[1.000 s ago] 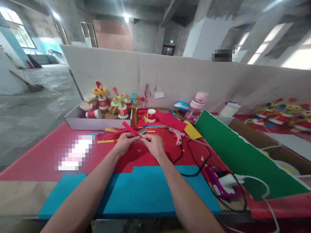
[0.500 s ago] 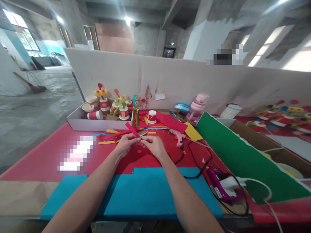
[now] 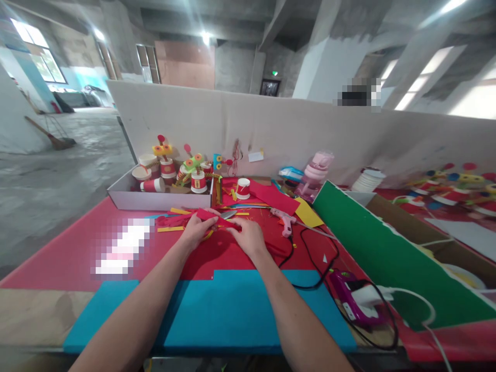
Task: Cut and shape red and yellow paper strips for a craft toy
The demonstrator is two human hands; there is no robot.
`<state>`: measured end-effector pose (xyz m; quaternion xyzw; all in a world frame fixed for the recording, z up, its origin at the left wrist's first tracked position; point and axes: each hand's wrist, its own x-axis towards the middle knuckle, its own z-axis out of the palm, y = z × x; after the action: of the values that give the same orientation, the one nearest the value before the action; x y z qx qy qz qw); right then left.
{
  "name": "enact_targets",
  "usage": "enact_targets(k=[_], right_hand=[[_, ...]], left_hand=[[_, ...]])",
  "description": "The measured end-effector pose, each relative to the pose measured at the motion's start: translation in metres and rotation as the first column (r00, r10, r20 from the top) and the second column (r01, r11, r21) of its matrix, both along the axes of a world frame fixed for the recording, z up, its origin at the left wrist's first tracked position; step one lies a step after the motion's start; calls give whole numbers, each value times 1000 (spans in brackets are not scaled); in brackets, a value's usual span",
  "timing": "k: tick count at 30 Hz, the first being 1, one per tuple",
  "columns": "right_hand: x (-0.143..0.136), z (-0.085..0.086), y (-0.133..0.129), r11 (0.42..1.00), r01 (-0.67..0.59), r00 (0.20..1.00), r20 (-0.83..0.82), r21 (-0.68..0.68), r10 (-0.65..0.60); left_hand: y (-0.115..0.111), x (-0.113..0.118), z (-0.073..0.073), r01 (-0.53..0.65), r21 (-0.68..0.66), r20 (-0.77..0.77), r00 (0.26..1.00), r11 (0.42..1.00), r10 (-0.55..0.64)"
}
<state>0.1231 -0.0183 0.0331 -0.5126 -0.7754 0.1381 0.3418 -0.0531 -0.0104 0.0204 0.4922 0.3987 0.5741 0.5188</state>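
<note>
Both my hands meet over the red sheet (image 3: 217,253) in the middle of the table. My left hand (image 3: 196,230) and my right hand (image 3: 250,236) pinch a red paper strip (image 3: 215,217) between them; it lies low and nearly flat. Grey scissor blades (image 3: 228,213) show just behind the strip. Loose red and yellow paper strips (image 3: 174,221) lie to the left of my left hand.
A white box (image 3: 155,199) with paper-cup figures stands at the back left. A pink glue gun (image 3: 285,221) with a black cord, a purple power strip (image 3: 351,302), a green sheet (image 3: 380,253), a pink bottle (image 3: 313,173) and a blue foam sheet (image 3: 217,310) surround the hands.
The red strip, which stuck up at a slant behind my left hand, now lies lower and flatter between both hands. My hands have barely shifted.
</note>
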Motion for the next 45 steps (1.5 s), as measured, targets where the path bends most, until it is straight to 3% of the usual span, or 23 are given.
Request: enact_targets(k=[5, 11, 17, 20, 23, 30, 35, 45], right_hand=[[-3, -3, 1, 999, -39, 999, 21, 19, 38], [-1, -1, 1, 999, -17, 997, 78, 46, 14], [-7, -1, -3, 997, -39, 990, 136, 59, 31], [-7, -1, -3, 998, -48, 997, 68, 34, 45], [-3, 2, -1, 998, -63, 996, -70, -10, 62], [2, 2, 4, 991, -120, 967, -234, -62, 103], [1, 0, 4, 975, -206, 942, -288, -81, 175], [1, 1, 3, 977, -190, 950, -268, -91, 160]], left_hand=[[-2, 5, 2, 46, 32, -96, 994, 998, -42], [4, -9, 3, -20, -30, -44, 999, 999, 19], [2, 0, 1, 84, -78, -12, 996, 993, -85], [1, -1, 2, 98, -73, 12, 995, 993, -97], [3, -13, 5, 53, 26, 33, 998, 998, -54], [3, -24, 13, 131, 224, -216, 973, 966, -81], [3, -22, 13, 130, 187, -308, 949, 974, -68], [5, -23, 10, 82, 250, -413, 910, 965, 29]])
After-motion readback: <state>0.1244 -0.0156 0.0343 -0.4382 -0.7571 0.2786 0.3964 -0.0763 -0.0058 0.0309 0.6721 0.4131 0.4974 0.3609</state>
